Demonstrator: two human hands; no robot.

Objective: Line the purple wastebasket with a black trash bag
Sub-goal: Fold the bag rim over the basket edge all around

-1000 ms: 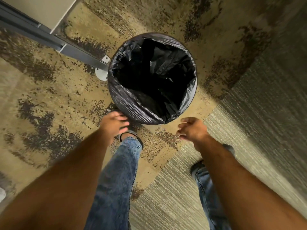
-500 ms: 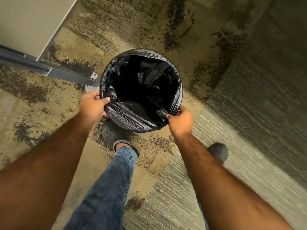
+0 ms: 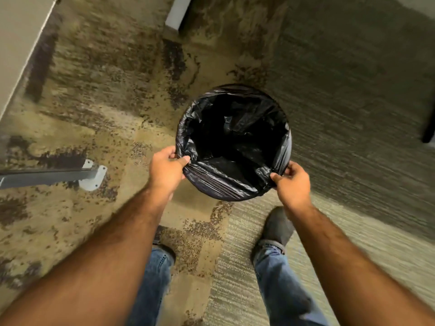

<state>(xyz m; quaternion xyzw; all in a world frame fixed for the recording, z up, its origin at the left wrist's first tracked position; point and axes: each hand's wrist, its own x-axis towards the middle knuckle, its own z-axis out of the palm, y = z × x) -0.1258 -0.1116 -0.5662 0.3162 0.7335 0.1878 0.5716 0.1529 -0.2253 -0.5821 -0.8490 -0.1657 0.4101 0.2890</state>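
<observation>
Presently the principal risk is displacement of the liner: both hands are pinching plastic at the near rim, and a pull that is uneven or too firm could drag the folded-over edge off the far side, or tear the thin film where it is stretched. A second risk is that the wastebasket [image 3: 223,192] tips or slides on the carpet [image 3: 353,90], since nothing steadies it apart from the two grips.

The left hand [image 3: 166,170] is clenched on the black trash bag [image 3: 211,180] at the near-left of the rim, thumb over the top. The right hand [image 3: 292,183] grips the bag at the near-right, fingertips closed on a gathered fold.

The wastebasket stands on the floor just ahead of the person's shoes [image 3: 277,225], well apart from the grey desk foot [image 3: 93,175] at left. Its purple wall cannot be made out; the bag covers all that shows. The bag is glossy and creased, its mouth turned over the rim all round, with the interior hanging in loose folds. Lining appears essentially complete, pending final adjustment.
</observation>
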